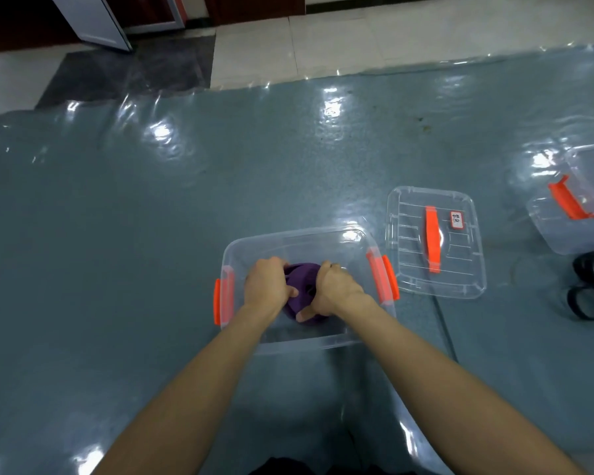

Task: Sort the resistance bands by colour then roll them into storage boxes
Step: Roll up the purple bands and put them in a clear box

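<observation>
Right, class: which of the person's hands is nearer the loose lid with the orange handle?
Right. The right hand grips the purple bands on the side toward the lid; the left hand grips their far side, further away.

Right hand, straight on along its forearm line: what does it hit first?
The right hand grips the purple band, so that first; past it, probably the left hand on the band's other side. Depth inside the clear box is unclear.
</observation>
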A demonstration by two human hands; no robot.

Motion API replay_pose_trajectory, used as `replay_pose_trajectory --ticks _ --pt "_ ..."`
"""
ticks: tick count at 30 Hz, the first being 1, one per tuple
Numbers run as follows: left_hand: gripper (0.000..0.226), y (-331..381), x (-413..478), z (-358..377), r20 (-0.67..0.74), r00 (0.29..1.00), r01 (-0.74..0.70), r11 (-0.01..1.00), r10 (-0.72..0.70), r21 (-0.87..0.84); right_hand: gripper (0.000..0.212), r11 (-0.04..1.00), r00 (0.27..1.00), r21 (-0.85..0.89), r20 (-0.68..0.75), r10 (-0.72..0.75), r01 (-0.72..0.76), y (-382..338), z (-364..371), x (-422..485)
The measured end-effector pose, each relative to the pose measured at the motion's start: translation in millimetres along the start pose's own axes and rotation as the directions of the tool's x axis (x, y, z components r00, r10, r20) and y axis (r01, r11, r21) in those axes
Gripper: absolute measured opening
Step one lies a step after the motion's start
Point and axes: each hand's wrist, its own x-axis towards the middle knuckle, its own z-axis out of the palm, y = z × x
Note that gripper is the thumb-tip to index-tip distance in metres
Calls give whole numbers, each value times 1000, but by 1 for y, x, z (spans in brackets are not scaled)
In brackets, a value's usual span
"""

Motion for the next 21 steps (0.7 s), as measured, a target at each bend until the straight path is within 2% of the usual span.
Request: replay_pose_trajectory --ticks 2,3,5,7,9,11,14,18,21 --pt "44 3 -4 -3 -25 999 -39 991 43 128 90 998 998 43 -44 -37 39 7 -11 -14" --pt "44 6 -7 -3 -47 996 -61 976 73 208 72 993 991 87 -113 -66 76 13 -18 -22" --pt "44 12 -11 -1 -85 983 -122 924 163 362 39 955 933 242 -353 -76 169 30 -27 -40" --pt "33 22 -15 4 -96 944 -240 857 316 456 27 856 828 454 -559 56 248 51 -33 -58" --pt "27 30 -16 12 17 899 -387 773 438 503 26 776 752 571 -627 202 268 80 -36 -65" --pt "37 36 -16 16 149 869 -473 704 472 529 23 760 733 624 -601 317 183 114 -35 -57" --pt "40 42 -15 10 207 893 -446 727 399 523 20 770 742 637 -501 447 -33 165 -29 -26" --pt "66 43 -14 7 263 905 -424 756 334 499 35 776 769 583 -373 519 -242 202 -29 20" --pt "73 45 -14 8 252 914 -403 763 317 504 46 766 763 566 -337 552 -304 220 -36 48"
